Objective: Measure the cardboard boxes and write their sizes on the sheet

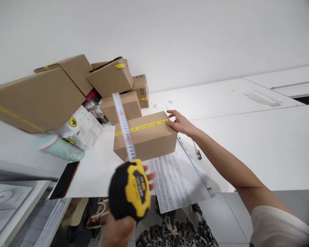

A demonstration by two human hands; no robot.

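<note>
A yellow and black tape measure (pixel 130 190) is held up close to the camera in my left hand (pixel 121 230), fingers wrapped round its far side. Its pale blade (pixel 124 127) sticks out upward, passing in front of a cardboard box (pixel 145 137) in this view. Whether blade and box touch, I cannot tell. Yellow printed tape runs along the box's top. My right hand (pixel 179 123) rests on the box's right end, fingers apart, the thumb near the end of the tape strip. A printed sheet (pixel 170 181) lies in front of the box.
Several cardboard boxes (pixel 110 80) are stacked at the back left. A mint tumbler (pixel 63 148) lies on its side by a white avocado carton (pixel 79 127). Near the front edge is a dark phone-like slab (pixel 65 180). A clear ruler (pixel 195 166) and a pen (pixel 197 151) lie to the right.
</note>
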